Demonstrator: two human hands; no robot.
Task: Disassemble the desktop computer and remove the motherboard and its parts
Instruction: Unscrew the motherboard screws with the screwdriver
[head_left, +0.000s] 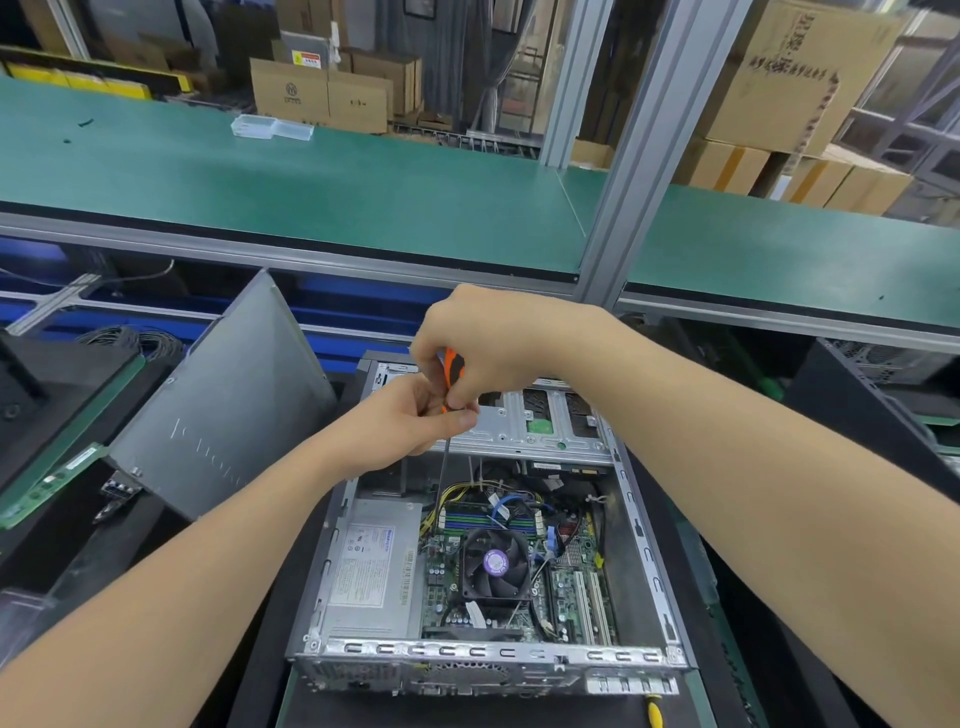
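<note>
- Far left edge of the desk: a green circuit board (52, 483) lies tilted on dark equipment. I cannot tell whether it came from this machine.
- Left of centre: the grey side panel (218, 405) is off and leans upright just beside the left wall of the computer case (488, 654). Cover removal is done.
- Left hand (410, 421): fingers curled, thumb and fingertips pinching the screwdriver (453, 366) at the base of its orange handle, above the far-left corner of the case.
- Right hand (483, 343): just above the left, fingers clamped round the top of the handle. The shaft runs down into the case, its tip hidden.
- The case lies open at the middle of the desk's near edge. The power supply (369, 566) sits against the left wall, and the motherboard (571, 587) is seated on the floor to its right, with the CPU fan (495, 564) mounted on it.
- Judgement: early stage — only the cover is off. The supply, cabling, fan and board remain.
- In the way: yellow and blue cables (498, 499) cross the board's far edge, and the drive cage (540, 421) spans the far end.
- Near edge, right of the case: a yellow-handled tool (655, 714) — partly cut off.
</note>
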